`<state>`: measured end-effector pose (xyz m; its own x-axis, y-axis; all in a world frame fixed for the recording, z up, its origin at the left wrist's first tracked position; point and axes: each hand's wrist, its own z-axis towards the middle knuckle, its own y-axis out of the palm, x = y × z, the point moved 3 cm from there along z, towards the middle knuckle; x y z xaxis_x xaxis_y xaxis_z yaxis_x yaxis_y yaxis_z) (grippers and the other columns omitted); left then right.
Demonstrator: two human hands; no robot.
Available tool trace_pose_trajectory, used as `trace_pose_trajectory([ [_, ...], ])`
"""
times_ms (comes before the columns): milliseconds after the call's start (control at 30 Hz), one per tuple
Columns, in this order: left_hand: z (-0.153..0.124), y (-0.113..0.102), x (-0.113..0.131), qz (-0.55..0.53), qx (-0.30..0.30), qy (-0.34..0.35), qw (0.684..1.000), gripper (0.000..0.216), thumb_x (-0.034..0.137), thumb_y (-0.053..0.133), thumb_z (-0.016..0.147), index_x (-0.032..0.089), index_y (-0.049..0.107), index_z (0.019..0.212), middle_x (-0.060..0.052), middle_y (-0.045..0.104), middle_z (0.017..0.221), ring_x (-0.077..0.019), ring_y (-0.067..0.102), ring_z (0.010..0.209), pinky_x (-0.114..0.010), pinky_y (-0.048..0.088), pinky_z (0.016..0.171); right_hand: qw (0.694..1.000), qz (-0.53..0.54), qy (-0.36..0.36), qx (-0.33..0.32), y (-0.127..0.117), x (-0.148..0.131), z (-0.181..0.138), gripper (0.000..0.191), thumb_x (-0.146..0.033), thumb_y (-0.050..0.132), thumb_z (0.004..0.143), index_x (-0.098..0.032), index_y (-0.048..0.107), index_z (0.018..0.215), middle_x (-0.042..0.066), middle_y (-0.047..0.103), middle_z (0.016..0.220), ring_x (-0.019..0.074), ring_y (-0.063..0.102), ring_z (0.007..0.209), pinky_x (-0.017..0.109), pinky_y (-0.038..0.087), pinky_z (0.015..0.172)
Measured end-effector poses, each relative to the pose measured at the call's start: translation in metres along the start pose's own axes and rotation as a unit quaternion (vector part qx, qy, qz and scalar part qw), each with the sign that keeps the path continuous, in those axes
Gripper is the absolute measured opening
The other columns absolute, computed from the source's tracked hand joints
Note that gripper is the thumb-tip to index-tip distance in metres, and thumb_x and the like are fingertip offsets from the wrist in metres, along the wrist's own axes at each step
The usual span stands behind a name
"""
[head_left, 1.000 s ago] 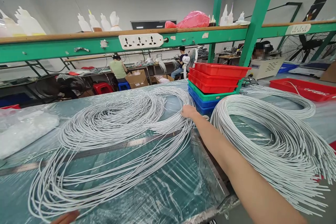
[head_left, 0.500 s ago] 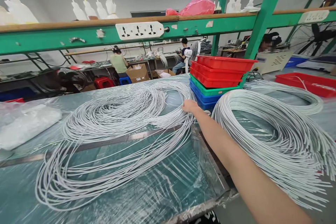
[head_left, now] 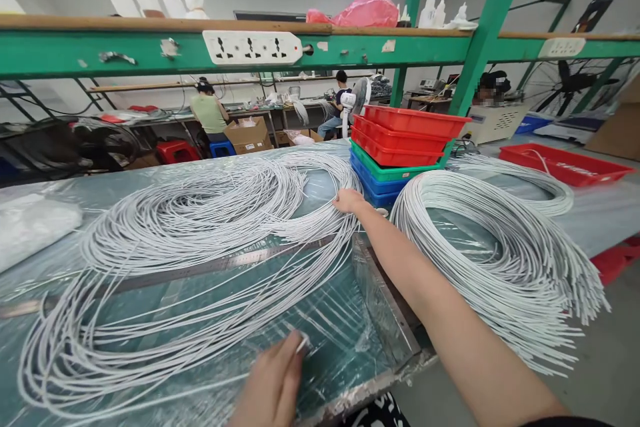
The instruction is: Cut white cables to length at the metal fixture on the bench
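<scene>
The bench [head_left: 325, 327] has a green top under wrinkled clear film, and on its left and middle part lie wide loops of white cables [head_left: 195, 240], which cross over a long metal ruler [head_left: 250, 257]. At the left edge of the frame rests a whitish plastic bag [head_left: 35, 227], while a metal plate [head_left: 385, 310] sits right of the lower centre. Toward the right are a tray stack [head_left: 400, 160], a thick cable coil [head_left: 480, 247], a thinner coil [head_left: 545, 190] and a red tray [head_left: 565, 163].

Factory workshop indicated: white multi-socket power strip [head_left: 253, 47] mounted on green metal beam [head_left: 425, 50]; red plastic trays [head_left: 405, 138] stacked; coiled pale-grey wires [head_left: 175, 233] laid out.
</scene>
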<state>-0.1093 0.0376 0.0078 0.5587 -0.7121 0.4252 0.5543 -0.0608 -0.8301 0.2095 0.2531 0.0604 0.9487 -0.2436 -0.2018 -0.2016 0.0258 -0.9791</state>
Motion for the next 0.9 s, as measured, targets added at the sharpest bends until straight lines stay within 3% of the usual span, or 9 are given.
trace_pose_trajectory([
  [67,0.031,0.027,0.025,-0.038,-0.084,0.019,0.996,0.032,0.030,0.026,0.100,0.022,0.056,0.094,-0.004,0.065,0.081,-0.0160,0.061,0.070,-0.026,0.048,0.064,1.000,0.008,0.003,-0.002,-0.001,0.000,0.000,0.029,-0.034,0.051,0.093,-0.017,0.068,0.108,0.012,0.067,0.111,0.0263,0.061,0.109,0.031,0.049,0.087],
  [133,0.051,0.044,0.043,-0.050,-0.146,0.034,0.988,0.030,0.024,0.027,0.099,0.022,0.057,0.099,-0.004,0.064,0.084,-0.0161,0.059,0.070,-0.026,0.045,0.063,1.000,0.017,0.008,-0.003,-0.001,0.002,0.002,0.029,-0.036,0.051,0.093,-0.018,0.069,0.107,0.011,0.066,0.112,0.0260,0.061,0.109,0.031,0.049,0.087],
  [233,0.063,0.055,0.054,-0.020,-0.196,0.049,0.979,0.037,0.016,0.027,0.097,0.023,0.053,0.122,-0.006,0.064,0.092,-0.0177,0.059,0.072,-0.026,0.040,0.058,0.999,0.033,0.017,-0.006,0.000,0.006,0.007,0.030,-0.038,0.052,0.093,-0.018,0.069,0.108,0.011,0.066,0.112,0.0257,0.060,0.110,0.031,0.048,0.087],
  [333,0.066,0.059,0.054,0.016,-0.222,0.046,0.974,0.040,0.016,0.024,0.097,0.023,0.052,0.125,-0.005,0.065,0.089,-0.0186,0.059,0.067,-0.027,0.035,0.054,0.998,0.045,0.035,-0.005,0.000,0.011,0.011,0.029,-0.037,0.053,0.092,-0.019,0.068,0.109,0.011,0.066,0.112,0.0258,0.060,0.111,0.031,0.048,0.088],
  [467,0.071,0.063,0.057,-0.003,-0.218,0.040,0.975,0.036,0.024,0.023,0.100,0.023,0.058,0.111,-0.004,0.065,0.084,-0.0185,0.060,0.067,-0.027,0.033,0.055,0.998,0.047,0.038,-0.001,-0.001,0.015,0.012,0.030,-0.035,0.051,0.093,-0.017,0.068,0.111,0.013,0.066,0.112,0.0258,0.059,0.112,0.031,0.048,0.088],
  [667,0.076,0.066,0.069,0.013,-0.150,0.070,0.986,0.033,0.023,0.027,0.100,0.021,0.052,0.079,-0.002,0.059,0.070,-0.0177,0.056,0.063,-0.027,0.027,0.055,0.998,0.043,0.036,-0.007,-0.004,0.014,0.010,0.031,-0.032,0.052,0.092,-0.016,0.068,0.113,0.013,0.066,0.113,0.0263,0.060,0.110,0.031,0.049,0.088],
  [900,0.078,0.069,0.079,0.040,-0.136,0.081,0.987,0.029,0.015,0.030,0.096,0.020,0.047,0.073,-0.001,0.054,0.064,-0.0165,0.052,0.057,-0.028,0.024,0.053,0.998,0.044,0.038,-0.003,-0.004,0.009,0.008,0.032,-0.033,0.051,0.093,-0.016,0.067,0.114,0.013,0.065,0.116,0.0265,0.059,0.112,0.032,0.049,0.090],
])
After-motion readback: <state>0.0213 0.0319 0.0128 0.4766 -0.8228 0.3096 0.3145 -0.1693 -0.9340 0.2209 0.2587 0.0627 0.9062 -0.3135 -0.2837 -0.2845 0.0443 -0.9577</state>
